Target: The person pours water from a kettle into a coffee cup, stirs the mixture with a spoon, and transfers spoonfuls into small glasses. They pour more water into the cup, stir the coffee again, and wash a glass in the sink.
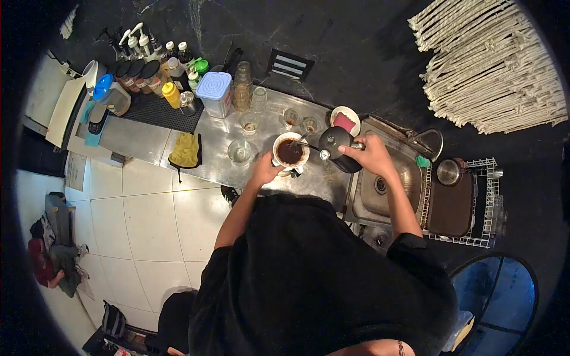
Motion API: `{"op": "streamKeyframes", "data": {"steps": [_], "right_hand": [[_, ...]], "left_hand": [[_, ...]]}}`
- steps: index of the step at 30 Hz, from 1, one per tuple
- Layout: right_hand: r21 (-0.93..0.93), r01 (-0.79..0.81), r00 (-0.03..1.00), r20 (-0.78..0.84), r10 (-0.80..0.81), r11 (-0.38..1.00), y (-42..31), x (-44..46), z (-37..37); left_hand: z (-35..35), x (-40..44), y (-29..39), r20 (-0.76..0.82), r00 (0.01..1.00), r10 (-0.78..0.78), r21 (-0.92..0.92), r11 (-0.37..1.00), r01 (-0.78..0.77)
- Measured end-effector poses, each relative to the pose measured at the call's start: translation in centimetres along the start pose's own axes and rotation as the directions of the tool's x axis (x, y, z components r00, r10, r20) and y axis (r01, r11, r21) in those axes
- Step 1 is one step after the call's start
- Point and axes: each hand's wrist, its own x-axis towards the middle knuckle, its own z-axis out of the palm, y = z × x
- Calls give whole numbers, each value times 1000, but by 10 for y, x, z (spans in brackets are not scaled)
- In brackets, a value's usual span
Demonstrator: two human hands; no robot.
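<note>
**Dark wall over a narrow steel desk, with a black kettle held beside a white dripper**

Dark wall [368,35] runs behind the whole scene, and pale floor tiles [148,222] lie off to the left. Between them stretches the steel desk [211,145], its near edge close against the person's black shirt [320,267]. The sink [395,193] bounds it on the right; a black mat [157,114] crowded with jars and bottles lines the back left. Steel shows between the yellow cloth [187,150] and the clear glass [240,153], while small glasses [290,117] sit just behind the dripper. Labels on the jars are too small to read.

The black kettle [338,142] is rounded, its thin spout reaching left over the dripper. The right hand [369,155] is closed around its handle. The white dripper [291,135], round-rimmed and filled with dark brown grounds [290,152], is above the middle of the desk, near its front edge. The left hand [266,171], fingers partly curled, touches its left side; how firmly it grips, I cannot tell.
</note>
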Motion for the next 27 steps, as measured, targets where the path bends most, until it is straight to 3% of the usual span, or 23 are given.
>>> {"op": "streamKeyframes", "data": {"steps": [2,9,14,21,27], "right_hand": [[36,24,997,-69,-21,999,3,-3,2],[4,-79,996,-41,79,997,11,-12,-5],[240,-43,997,-57,58,970,18,-18,2],[244,-20,997,-66,37,970,38,-19,15],[355,-84,985,-111,131,931,49,-25,27]], "left_hand": [[-2,0,2,11,1000,6,-11,1000,-6],[3,5,-10,30,999,10,-9,1000,-10],[1,2,-7,-10,998,66,-13,998,-66],[-2,1,-2,-8,997,83,-18,996,-83],[3,3,-9,-32,992,122,-45,991,-123]]}}
